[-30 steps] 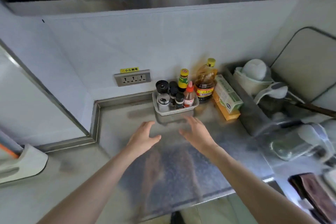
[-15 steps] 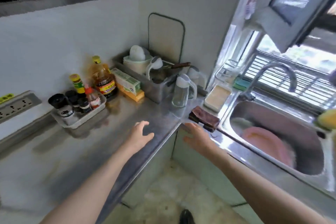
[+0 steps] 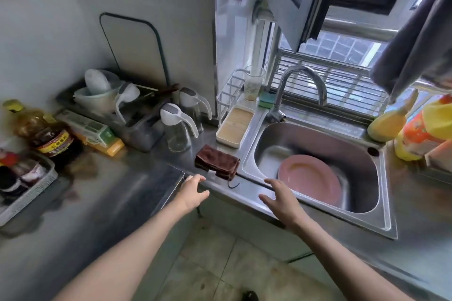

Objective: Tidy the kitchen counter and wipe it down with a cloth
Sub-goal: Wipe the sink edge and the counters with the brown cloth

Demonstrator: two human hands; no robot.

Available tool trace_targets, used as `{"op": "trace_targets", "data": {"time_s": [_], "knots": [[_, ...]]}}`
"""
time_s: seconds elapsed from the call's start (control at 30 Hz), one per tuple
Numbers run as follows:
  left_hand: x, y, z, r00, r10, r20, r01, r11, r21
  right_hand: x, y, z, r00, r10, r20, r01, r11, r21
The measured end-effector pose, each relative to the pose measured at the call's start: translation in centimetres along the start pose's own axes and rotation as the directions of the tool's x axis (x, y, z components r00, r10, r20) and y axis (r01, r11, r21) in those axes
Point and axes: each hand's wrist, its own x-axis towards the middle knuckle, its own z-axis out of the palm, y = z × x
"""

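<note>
A folded dark brown cloth [image 3: 217, 162] lies on the steel counter [image 3: 117, 193] at its inner corner, just left of the sink [image 3: 315, 144]. My left hand [image 3: 193, 192] hovers a short way below and left of the cloth, fingers apart, holding nothing. My right hand [image 3: 281, 199] is spread open over the counter's front edge, right of the cloth and in front of the sink. Neither hand touches the cloth.
A pink plate [image 3: 309, 182] lies in the sink under the tap [image 3: 303, 85]. Two clear jugs [image 3: 177, 129], a dish tub [image 3: 139, 129], boxes [image 3: 89, 129], an oil bottle [image 3: 46, 134] and a condiment tray [image 3: 31, 188] line the back. Yellow bottles [image 3: 415, 129] stand at the right.
The view has swung right from the condiment tray to the sink corner. Both hands travelled right with it and now hover near the brown cloth, still holding nothing.
</note>
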Motion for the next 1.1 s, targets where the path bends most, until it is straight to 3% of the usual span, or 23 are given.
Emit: {"op": "trace_targets", "data": {"time_s": [0.33, 0.53, 0.73, 0.9, 1.1], "knots": [[9.2, 3.2, 4.5, 0.999, 0.039, -0.035, -0.036, 0.996, 0.082, 2.5, 6.6, 1.6, 0.993, 0.091, -0.073, -0.084, 0.992, 0.093], [11.8, 2.9, 6.0, 0.997, 0.071, 0.0, -0.066, 0.926, 0.373, 3.8, 6.6, 2.3, 0.972, 0.173, -0.156, -0.147, 0.976, 0.162], [12.5, 2.7, 6.8, 0.977, 0.19, -0.101, -0.109, 0.843, 0.526, 4.4, 5.7, 2.3, 0.955, 0.236, -0.181, -0.197, 0.957, 0.211], [12.6, 2.6, 6.8, 0.984, 0.12, -0.132, -0.056, 0.91, 0.412, 4.6, 5.6, 1.5, 0.94, 0.277, -0.2, -0.23, 0.946, 0.23], [12.5, 6.1, 4.5, 0.975, 0.139, -0.172, -0.155, 0.984, -0.083, 4.8, 5.0, -0.1, 0.934, 0.278, -0.225, -0.217, 0.94, 0.262]]}}
